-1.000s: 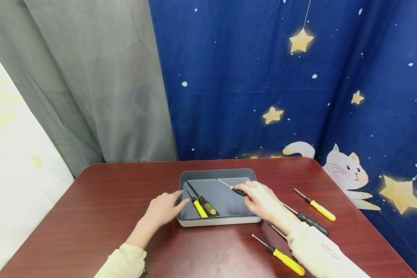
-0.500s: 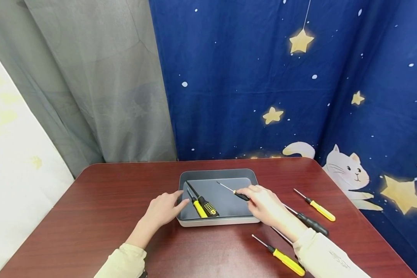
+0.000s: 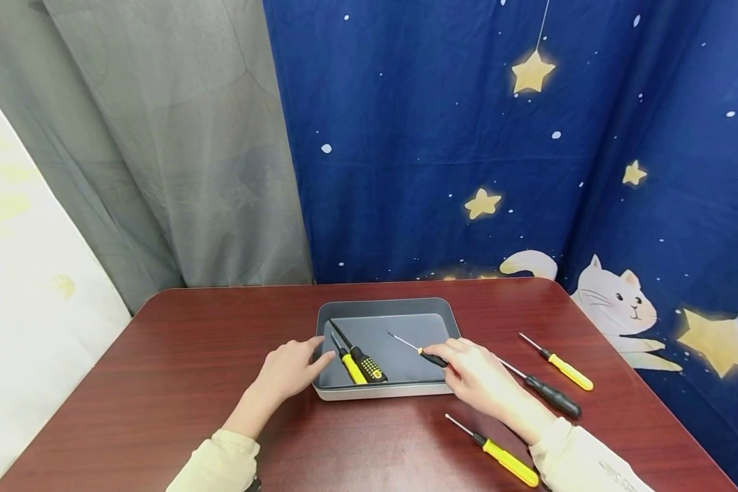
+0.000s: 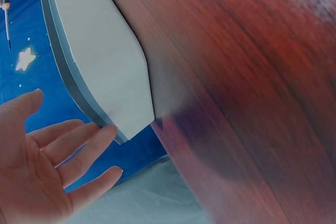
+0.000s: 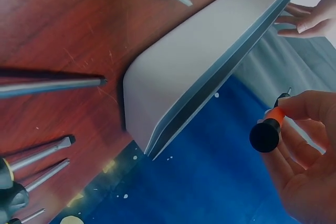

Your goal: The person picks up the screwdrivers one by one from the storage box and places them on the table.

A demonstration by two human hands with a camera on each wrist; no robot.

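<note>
My right hand (image 3: 476, 374) pinches a small screwdriver (image 3: 434, 359) by its dark handle, over the right part of a grey metal tray (image 3: 390, 389). Its thin shaft points to the far left; the right wrist view shows an orange band on the handle (image 5: 265, 134). At the tray's left rim is my left hand (image 3: 292, 369), its fingers spread and loosely bent, with a fingertip right at the rim in the left wrist view. Inside the tray, on the left, a yellow-handled screwdriver (image 3: 352, 369) lies beside a black screwdriver with yellow dots (image 3: 370, 367).
Right of the tray, a black-handled screwdriver (image 3: 553, 396) and a yellow-handled screwdriver (image 3: 568, 372) lie on the dark red table (image 3: 178, 355). Another yellow-handled screwdriver (image 3: 509, 466) lies nearer the front, beside my right sleeve. Curtains (image 3: 418, 150) hang behind the table.
My right hand has drifted right and towards me, carrying the small screwdriver with it. The left hand has stayed in place at the tray rim.
</note>
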